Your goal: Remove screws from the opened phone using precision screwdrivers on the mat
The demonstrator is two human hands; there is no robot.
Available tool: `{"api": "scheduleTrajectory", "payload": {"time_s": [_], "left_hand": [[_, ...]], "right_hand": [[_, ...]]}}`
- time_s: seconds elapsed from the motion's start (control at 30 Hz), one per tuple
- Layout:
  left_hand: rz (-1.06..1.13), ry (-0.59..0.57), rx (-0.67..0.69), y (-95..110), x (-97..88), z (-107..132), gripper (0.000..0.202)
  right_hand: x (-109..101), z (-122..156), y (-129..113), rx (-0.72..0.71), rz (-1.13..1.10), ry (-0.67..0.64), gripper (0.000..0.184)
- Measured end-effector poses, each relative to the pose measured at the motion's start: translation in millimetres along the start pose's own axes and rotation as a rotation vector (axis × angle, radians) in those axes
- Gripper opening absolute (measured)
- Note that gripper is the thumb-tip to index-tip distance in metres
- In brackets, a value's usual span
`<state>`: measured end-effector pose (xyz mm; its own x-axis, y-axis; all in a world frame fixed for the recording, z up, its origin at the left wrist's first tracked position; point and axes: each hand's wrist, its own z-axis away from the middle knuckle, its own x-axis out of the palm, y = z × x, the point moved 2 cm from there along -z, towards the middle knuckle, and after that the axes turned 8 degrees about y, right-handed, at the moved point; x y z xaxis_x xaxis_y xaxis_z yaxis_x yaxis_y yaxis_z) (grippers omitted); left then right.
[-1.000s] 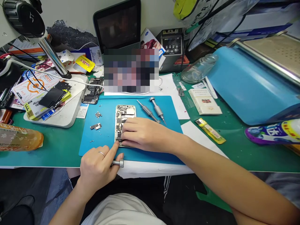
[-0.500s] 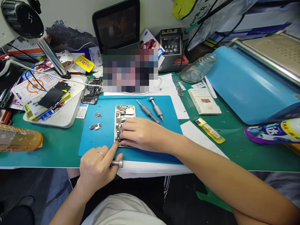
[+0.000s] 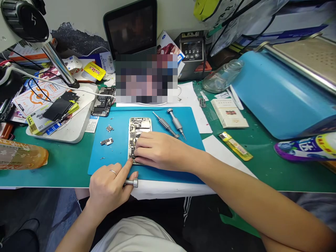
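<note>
An opened phone [image 3: 132,134] lies on the blue mat [image 3: 168,173], its inner parts showing. My left hand [image 3: 109,185] is closed around a grey screwdriver [image 3: 134,182], whose capped end sticks out by the thumb. The left index finger stretches to the phone's lower left corner. Across the phone's lower right part rests my right hand [image 3: 154,147], fingers bent together; whether they pinch something there is hidden. Two more screwdrivers, one [image 3: 165,125] beside the other [image 3: 176,123], lie right of the phone. Small metal plates [image 3: 107,141] and tiny screws sit to its left.
Behind the mat at left lies another phone part [image 3: 102,105]. A white microscope base [image 3: 78,136] carries boxes. At right are a cigarette box [image 3: 228,113], a yellow packet [image 3: 236,146], a glass jar [image 3: 222,77] and a blue sheet [image 3: 278,101]. An orange-patterned bottle [image 3: 23,154] lies at left.
</note>
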<state>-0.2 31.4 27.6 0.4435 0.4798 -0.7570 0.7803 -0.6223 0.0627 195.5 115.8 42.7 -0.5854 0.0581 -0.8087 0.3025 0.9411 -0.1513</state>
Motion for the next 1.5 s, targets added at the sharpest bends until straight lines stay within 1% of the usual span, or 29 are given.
{"api": "scheduleTrajectory", "payload": {"time_s": [0.27, 0.57, 0.77, 0.97, 1.2, 1.3, 1.4, 1.5], "left_hand": [[-0.005, 0.005, 0.004, 0, -1.7, -2, 0.026], [0.002, -0.006, 0.003, 0, -1.8, -1, 0.026], [0.001, 0.004, 0.006, 0, -1.7, -1, 0.026], [-0.006, 0.001, 0.005, -1, -0.7, -1, 0.026], [-0.014, 0.023, -0.001, -1, -0.3, 1, 0.029], [0.024, 0.06, -0.001, -1, -0.2, 3, 0.026], [0.157, 0.117, -0.003, -3, -3.7, 4, 0.017], [0.245, 0.119, -0.027, -3, -11.2, 1, 0.014]], "right_hand": [[-3, 0, 1, 0.008, 0.012, -0.03, 0.033], [0, 0, 2, 0.013, 0.009, -0.044, 0.031], [-1, 0, 2, 0.013, 0.021, -0.019, 0.032], [-1, 0, 2, 0.012, 0.027, -0.028, 0.032], [-5, -1, -1, 0.005, 0.025, 0.0, 0.032], [-8, -2, -4, -0.005, 0.012, 0.049, 0.027], [-11, -2, -8, -0.036, 0.0, 0.138, 0.022], [-14, -2, -11, -0.06, -0.007, 0.219, 0.021]]}}
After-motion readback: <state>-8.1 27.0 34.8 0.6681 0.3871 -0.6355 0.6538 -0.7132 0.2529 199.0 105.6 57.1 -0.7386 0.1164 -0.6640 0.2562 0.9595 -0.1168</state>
